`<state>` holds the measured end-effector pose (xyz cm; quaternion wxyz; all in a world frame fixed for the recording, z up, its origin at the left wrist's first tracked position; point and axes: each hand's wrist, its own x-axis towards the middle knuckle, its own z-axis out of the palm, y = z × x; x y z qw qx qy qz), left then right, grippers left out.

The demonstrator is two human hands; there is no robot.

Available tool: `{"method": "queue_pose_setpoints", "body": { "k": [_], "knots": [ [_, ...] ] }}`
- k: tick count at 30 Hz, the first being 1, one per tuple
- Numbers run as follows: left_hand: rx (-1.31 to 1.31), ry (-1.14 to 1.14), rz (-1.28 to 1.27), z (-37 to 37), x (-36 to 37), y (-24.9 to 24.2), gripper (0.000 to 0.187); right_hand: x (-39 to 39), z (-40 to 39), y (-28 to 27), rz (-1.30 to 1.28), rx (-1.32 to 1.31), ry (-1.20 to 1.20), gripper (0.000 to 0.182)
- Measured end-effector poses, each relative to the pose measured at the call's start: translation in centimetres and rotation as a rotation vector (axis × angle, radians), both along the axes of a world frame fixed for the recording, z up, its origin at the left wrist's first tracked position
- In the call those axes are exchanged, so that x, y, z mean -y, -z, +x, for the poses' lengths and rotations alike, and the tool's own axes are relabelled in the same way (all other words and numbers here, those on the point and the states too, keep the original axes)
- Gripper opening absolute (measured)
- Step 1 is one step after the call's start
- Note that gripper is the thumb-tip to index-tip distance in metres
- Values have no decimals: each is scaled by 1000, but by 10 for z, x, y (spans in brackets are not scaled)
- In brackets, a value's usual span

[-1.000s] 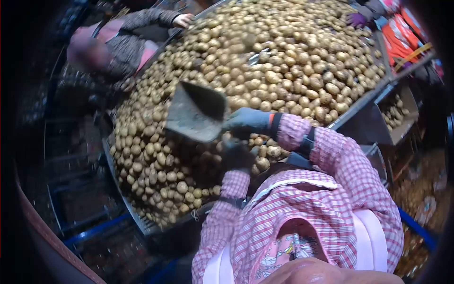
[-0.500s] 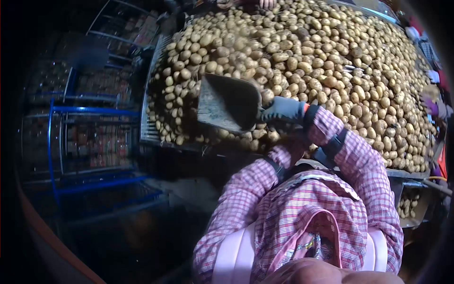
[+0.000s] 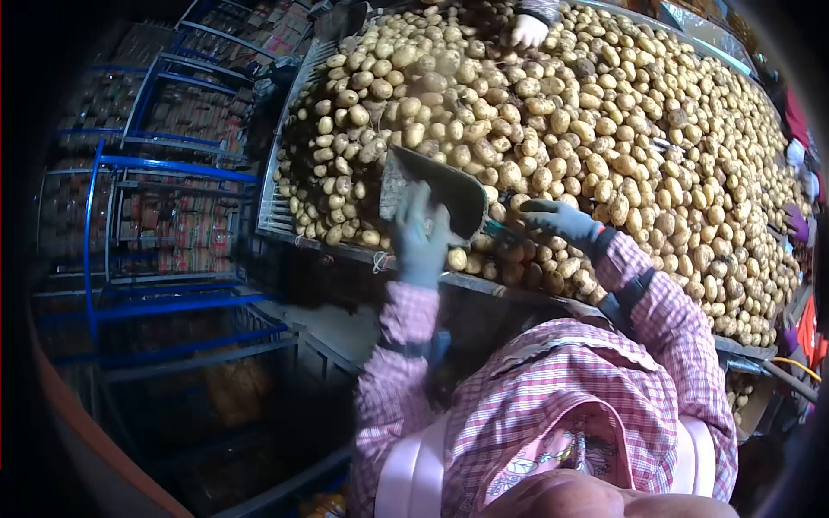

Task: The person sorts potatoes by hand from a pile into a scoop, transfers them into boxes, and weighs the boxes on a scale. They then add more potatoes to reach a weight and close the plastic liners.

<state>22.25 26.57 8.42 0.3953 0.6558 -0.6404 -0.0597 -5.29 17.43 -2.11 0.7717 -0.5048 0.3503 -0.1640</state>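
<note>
A dustpan-shaped scoop (image 3: 462,192) rests on a big heap of potatoes (image 3: 596,129), its grey blade pointing left and its short green handle to the right. My left hand (image 3: 421,242), in a grey-blue glove, reaches over the blade's near side with fingers apart. To the right, my right hand (image 3: 560,221), gloved as well, hovers by the handle, its fingers stretched out toward the left. Potatoes surround the scoop, and several lie beneath my right hand.
The potatoes sit on a metal table with a slatted left side (image 3: 278,194) and a raised front edge (image 3: 484,283). Blue racks (image 3: 173,168) with stacked goods stand at left. Across the heap is another person's hand (image 3: 529,31); a purple-gloved hand (image 3: 795,222) is at far right.
My right hand has let go of the scoop's handle and moved slightly right. My left hand has come forward over the blade. The scoop now lies lower on the potatoes.
</note>
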Motion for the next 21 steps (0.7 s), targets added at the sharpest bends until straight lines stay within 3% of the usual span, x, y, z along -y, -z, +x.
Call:
{"method": "queue_pose_setpoints", "body": {
  "k": [3, 5, 7, 9, 11, 12, 16, 18, 19, 21],
  "knots": [
    [49, -55, -86, 63, 98, -5, 54, -1, -29, -15, 158, 124, 138, 51],
    [-88, -202, 134, 93, 149, -13, 60, -1, -44, -18, 102, 121, 170, 53],
    [14, -345, 325, 129, 199, -3, 64, -4, -57, -32, 68, 84, 218, 51],
    [-183, -281, 377, 153, 243, 25, 70, -6, -71, -59, 86, -38, 202, 50],
    [-122, -309, 547, 135, 274, 23, 76, -7, -84, -41, 37, 33, 239, 55],
    [-115, -316, 586, 123, 282, 20, 80, -10, -90, -42, 76, 50, 283, 48],
    [-282, -212, 513, 66, 284, -3, 85, -12, -107, -34, 187, 156, 346, 49],
    [-182, -136, 546, 83, 315, 34, 84, -13, -109, -31, 195, 176, 355, 45],
    [-275, -180, 628, 41, 308, 10, 85, -13, -112, -26, 195, 183, 356, 45],
    [-309, -137, 630, 11, 319, 39, 89, -19, -118, -22, 219, 195, 356, 47]
  ]
}}
